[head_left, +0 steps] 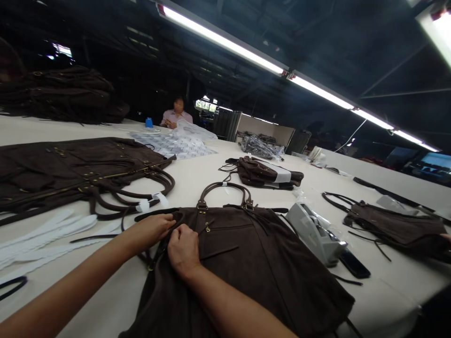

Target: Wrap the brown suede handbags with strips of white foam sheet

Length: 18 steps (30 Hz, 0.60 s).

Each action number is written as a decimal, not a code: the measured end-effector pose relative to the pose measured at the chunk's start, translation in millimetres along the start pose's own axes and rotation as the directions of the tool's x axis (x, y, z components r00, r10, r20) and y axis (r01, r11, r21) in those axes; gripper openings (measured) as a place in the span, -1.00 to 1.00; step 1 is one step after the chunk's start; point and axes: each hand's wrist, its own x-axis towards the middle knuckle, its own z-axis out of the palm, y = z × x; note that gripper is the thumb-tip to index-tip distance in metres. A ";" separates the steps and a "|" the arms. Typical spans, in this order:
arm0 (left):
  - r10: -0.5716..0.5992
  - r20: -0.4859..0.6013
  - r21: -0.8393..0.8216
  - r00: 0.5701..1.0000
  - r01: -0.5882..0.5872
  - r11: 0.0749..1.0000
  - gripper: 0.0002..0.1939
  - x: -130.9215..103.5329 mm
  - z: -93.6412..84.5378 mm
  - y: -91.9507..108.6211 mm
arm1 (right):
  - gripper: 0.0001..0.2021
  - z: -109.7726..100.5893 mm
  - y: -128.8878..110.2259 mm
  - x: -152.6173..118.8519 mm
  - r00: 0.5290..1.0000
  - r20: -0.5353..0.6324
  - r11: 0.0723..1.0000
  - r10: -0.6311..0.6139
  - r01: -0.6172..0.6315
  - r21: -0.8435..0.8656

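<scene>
both forearms reach over a brown suede handbag [253, 263]; left hand [155, 228] and right hand [183, 249] pinch its strap [158, 213] at the corner.

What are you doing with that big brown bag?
A person works at a long pale table. Both hands rest on a dark brown suede bag lying flat: the left hand pinches a dark strap at the bag's upper left corner, and the right hand presses beside it. A grey tape dispenser sits to the right. More brown bags lie around, and another person sits far off.
</scene>
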 end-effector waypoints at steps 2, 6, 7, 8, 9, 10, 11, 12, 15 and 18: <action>0.001 0.022 0.022 1.000 -0.001 1.000 -0.75 4.8 0.7 0.1 | -0.75 -2.3 -1.5 -0.5 1.000 0.011 1.000 0.016 -0.016 0.005; -0.020 0.044 0.088 0.999 0.016 0.996 -0.70 8.2 14.4 -5.8 | -0.75 -7.0 -5.1 -1.5 0.998 0.031 0.998 0.061 -0.061 0.006; -0.026 0.029 0.110 0.999 0.022 0.994 -0.67 7.7 18.5 -7.5 | -0.74 -8.0 -5.9 -1.4 0.997 0.038 0.998 0.068 -0.069 0.004; -0.027 0.000 0.123 1.000 0.027 0.992 -0.66 6.9 22.0 -8.6 | -0.73 -8.9 -6.7 -1.3 0.996 0.048 0.998 0.070 -0.070 0.002; -0.035 -0.053 0.114 0.998 0.041 0.993 -0.66 6.2 24.8 -8.9 | -0.72 -9.9 -7.5 -1.2 0.996 0.056 0.998 0.068 -0.068 -0.003; -0.056 -0.124 0.074 0.991 0.065 0.995 -0.68 5.8 26.6 -8.5 | -0.71 -10.7 -8.2 -1.2 0.996 0.064 0.998 0.065 -0.064 -0.012; -0.104 -0.196 -0.012 0.975 0.103 0.995 -0.69 5.8 27.5 -7.5 | -0.70 -11.5 -8.7 -1.3 0.995 0.074 0.998 0.060 -0.058 -0.025; -0.177 -0.248 -0.130 0.952 0.149 0.980 -0.68 6.1 27.6 -6.5 | -0.70 -12.1 -9.0 -1.6 0.995 0.087 0.998 0.053 -0.050 -0.041; -0.391 -0.215 -0.437 0.895 0.270 0.858 -0.65 6.6 25.0 -7.7 | -0.71 -11.2 -7.9 -2.9 0.992 0.127 0.997 0.017 -0.007 -0.078; -0.398 -0.175 -0.486 0.901 0.273 0.831 -0.59 1.9 19.4 -16.8 | -0.75 -6.3 -5.5 -3.5 0.986 0.163 0.994 -0.045 0.061 -0.092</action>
